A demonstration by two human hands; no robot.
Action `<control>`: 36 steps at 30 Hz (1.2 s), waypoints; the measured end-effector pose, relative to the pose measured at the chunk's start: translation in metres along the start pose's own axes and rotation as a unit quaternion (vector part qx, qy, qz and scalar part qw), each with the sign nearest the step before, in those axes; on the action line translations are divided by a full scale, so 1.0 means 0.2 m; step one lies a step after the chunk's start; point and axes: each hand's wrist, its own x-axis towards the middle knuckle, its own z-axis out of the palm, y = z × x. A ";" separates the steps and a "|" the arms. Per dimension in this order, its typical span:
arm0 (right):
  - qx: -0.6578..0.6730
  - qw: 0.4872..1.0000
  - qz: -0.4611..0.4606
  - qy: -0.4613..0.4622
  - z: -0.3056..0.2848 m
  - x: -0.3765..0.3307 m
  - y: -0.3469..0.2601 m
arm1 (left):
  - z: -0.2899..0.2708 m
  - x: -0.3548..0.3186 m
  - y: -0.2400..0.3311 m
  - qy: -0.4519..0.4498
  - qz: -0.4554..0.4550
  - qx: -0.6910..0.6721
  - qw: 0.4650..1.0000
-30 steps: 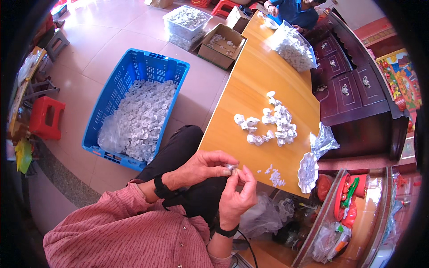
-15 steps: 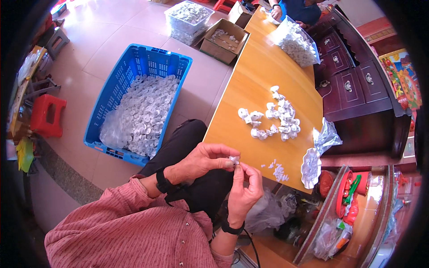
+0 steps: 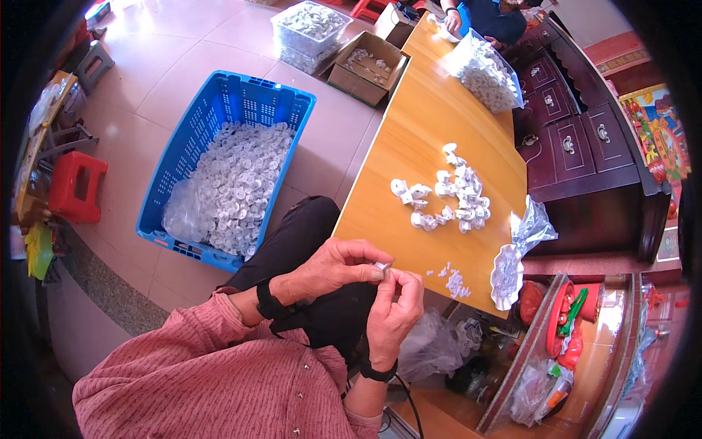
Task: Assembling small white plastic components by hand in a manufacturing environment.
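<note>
Between the fingertips of both hands is a small white plastic part (image 3: 381,266), mostly covered by the fingers. My left hand (image 3: 333,268) pinches it between thumb and forefinger from the left. My right hand (image 3: 395,311) grips it from the right, with its other fingers curled. The hands are above my lap, just off the table's near edge. On the wooden table (image 3: 431,110) lies a loose cluster of white plastic assemblies (image 3: 468,194). Nearer to my right hand is a small heap of tiny white pieces (image 3: 456,284), beside a scalloped white dish (image 3: 506,278) of similar pieces.
A blue crate (image 3: 164,172) of white round parts stands on the floor to the left. Behind it are a clear tub (image 3: 311,33) and a cardboard box (image 3: 365,69). A full plastic bin (image 3: 484,73) sits at the table's far end, near another person's hand (image 3: 453,22).
My right hand has shifted slightly left and its fingers have curled closer against the small white part. My left hand stays nearly in place.
</note>
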 end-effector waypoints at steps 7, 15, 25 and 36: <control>0.205 0.966 0.158 -0.010 0.00 0.00 0.02 | -0.03 0.01 0.00 0.006 -0.032 -0.070 0.997; 0.159 0.973 0.166 -0.008 0.03 -0.01 0.05 | -0.04 0.00 0.01 0.004 -0.020 -0.020 1.000; 0.004 0.988 0.134 0.073 -0.02 -0.02 0.26 | -0.37 -0.03 0.13 0.301 0.142 -0.102 0.937; -0.203 0.976 0.048 0.066 -0.09 0.02 0.44 | -1.01 -0.14 -0.23 0.515 0.122 -0.140 0.837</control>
